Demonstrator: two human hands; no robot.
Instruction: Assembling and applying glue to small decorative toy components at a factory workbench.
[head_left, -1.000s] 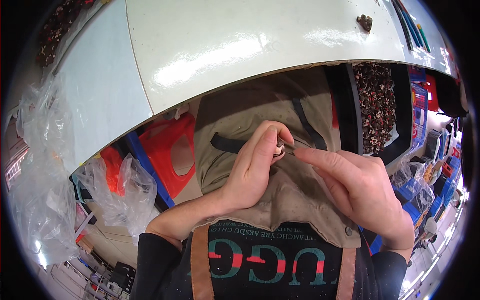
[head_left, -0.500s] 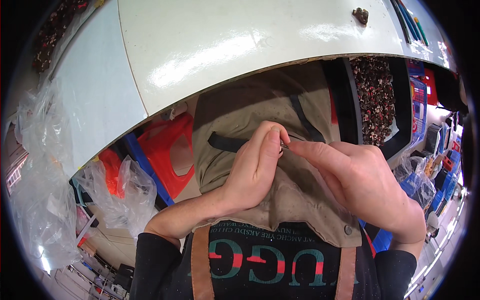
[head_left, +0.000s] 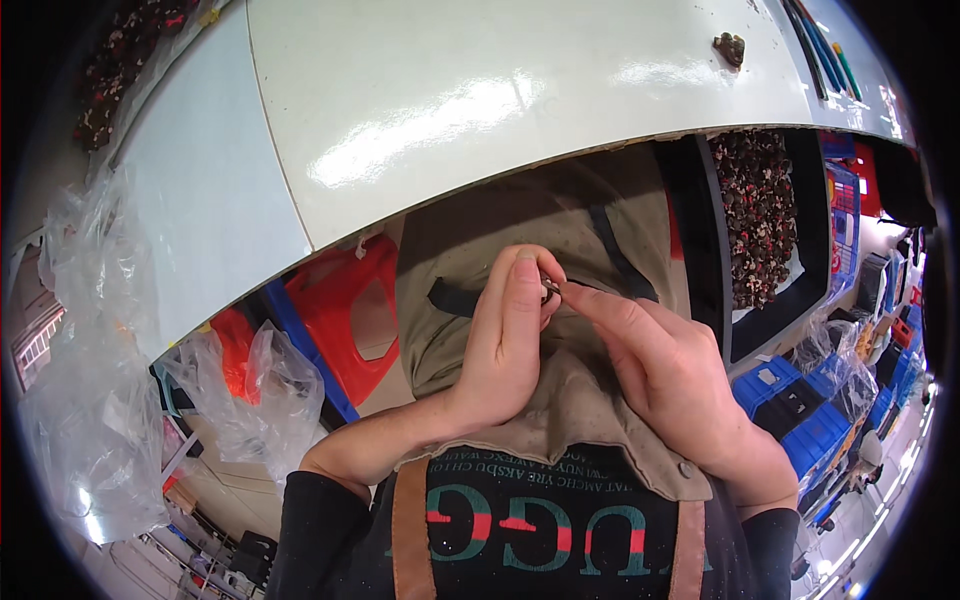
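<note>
My left hand [head_left: 505, 345] and my right hand [head_left: 665, 375] meet fingertip to fingertip over my lap, just below the white table's edge [head_left: 480, 180]. Between the fingertips sits a tiny pale metal piece [head_left: 550, 290], pinched from both sides and mostly hidden by the fingers. Under the hands lies a tan apron [head_left: 560, 400] with dark straps.
A small dark lump [head_left: 730, 47] and several coloured sticks [head_left: 825, 50] lie at the table's far right. A black tray of dark small parts [head_left: 760, 220] stands to my right, with blue crates [head_left: 800, 400] below it. Red stools [head_left: 340, 310] and clear plastic bags [head_left: 100, 400] sit on my left.
Both hands stay pressed together at the fingertips. My right fingers have slid a little closer to the left thumb.
</note>
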